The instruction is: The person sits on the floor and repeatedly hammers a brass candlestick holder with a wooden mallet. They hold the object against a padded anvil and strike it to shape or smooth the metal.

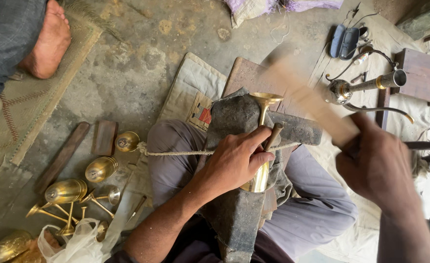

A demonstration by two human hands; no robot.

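Left hand (237, 160) clamped over a brass goblet (262, 141) and pinching a short wooden-handled tool (273, 136) against its stem. Goblet laid along a dark block (234, 214) wrapped in grey cloth, resting between the knees, cup end toward the floor ahead and foot near the wrist. Right hand (378, 165) clenched around a wooden mallet (307, 100) (blurred by motion, so shape not clear), raised over the right side of the block, apart from the goblet. Rope (176, 153) stretched across the left thigh and over the block, touching the goblet under the fingers. Little open room around the block: wooden board (246, 75) and folded cloth pad (190, 87) just ahead, thighs close on both sides. More free concrete floor (137, 63) further ahead, up to the woven mat (25, 112) at upper left, with another person's bare foot (49, 41) on its edge. At lower left, a cluster of brass cups and goblets (73, 192) lying on their sides, and a plastic bag (73, 246) with brass pieces, contents partly hidden. At upper right, a brass pipe piece (366, 86) on pale cloth, near a low wooden stool (427, 75).
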